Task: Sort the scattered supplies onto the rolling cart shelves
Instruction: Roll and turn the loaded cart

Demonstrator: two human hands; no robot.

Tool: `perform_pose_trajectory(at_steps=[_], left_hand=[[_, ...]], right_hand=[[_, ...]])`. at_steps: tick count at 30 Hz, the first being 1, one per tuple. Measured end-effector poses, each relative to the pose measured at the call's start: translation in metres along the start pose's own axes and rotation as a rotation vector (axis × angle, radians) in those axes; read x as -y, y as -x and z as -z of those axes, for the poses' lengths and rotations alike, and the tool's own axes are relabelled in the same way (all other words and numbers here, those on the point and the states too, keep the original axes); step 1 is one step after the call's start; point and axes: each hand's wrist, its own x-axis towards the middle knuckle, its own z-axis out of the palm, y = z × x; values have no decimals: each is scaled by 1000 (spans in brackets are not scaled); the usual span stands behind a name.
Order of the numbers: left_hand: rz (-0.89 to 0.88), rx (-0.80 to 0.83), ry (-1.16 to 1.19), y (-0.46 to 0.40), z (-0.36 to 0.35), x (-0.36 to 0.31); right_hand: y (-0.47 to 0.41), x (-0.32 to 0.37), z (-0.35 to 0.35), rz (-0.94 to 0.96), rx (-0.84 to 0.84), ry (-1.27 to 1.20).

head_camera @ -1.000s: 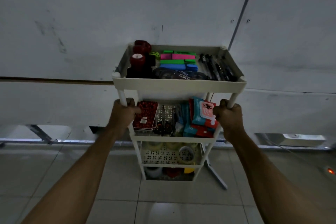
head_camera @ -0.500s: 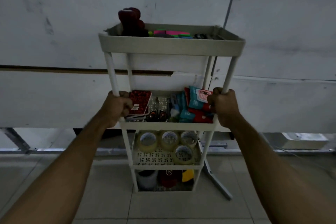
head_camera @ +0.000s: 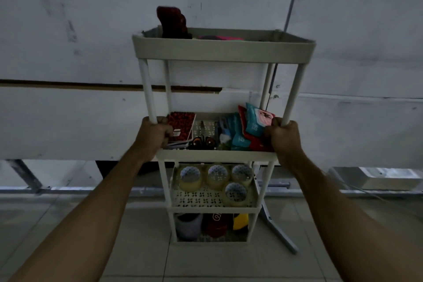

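A white four-tier rolling cart (head_camera: 223,52) stands in front of me against the wall. My left hand (head_camera: 154,133) grips its front left post just above the second shelf. My right hand (head_camera: 282,135) grips the front right post at the same height. The top tray holds dark red rolls (head_camera: 172,22) and pink markers (head_camera: 220,38), mostly hidden by the rim. A red notebook (head_camera: 182,127), scissors (head_camera: 202,141) and teal wipe packs (head_camera: 253,125) fill the second shelf. Several clear tape rolls (head_camera: 215,175) lie on the third shelf. Dark, red and yellow items (head_camera: 216,224) sit on the bottom shelf.
A pale wall panel with a dark horizontal strip (head_camera: 68,86) is right behind the cart. A grey metal table leg (head_camera: 278,231) slants down beside the cart's right side. A white box (head_camera: 377,178) lies on the tiled floor (head_camera: 137,258) at right.
The view has dropped lower and nearer, so the top tray's contents are now hidden behind its rim. Both hands keep their hold on the front posts.
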Motion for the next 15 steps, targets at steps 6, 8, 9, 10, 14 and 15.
perform_pose_trajectory(at_steps=[6, 8, 9, 10, 14, 15], left_hand=[[-299, -164, -201, 30, 8, 32], [-192, -151, -148, 48, 8, 58], [-112, -112, -137, 55, 5, 70], [-45, -80, -149, 61, 0, 82], [79, -130, -252, 67, -17, 105], [100, -164, -226, 65, -18, 107]], right_hand=[[33, -29, 6, 293, -88, -21], [44, -49, 4, 239, -63, -66], [49, -60, 2, 203, -52, -45], [53, -69, -2, 192, -61, 13], [59, -98, -18, 184, -77, 45], [60, -104, -20, 175, -64, 45]])
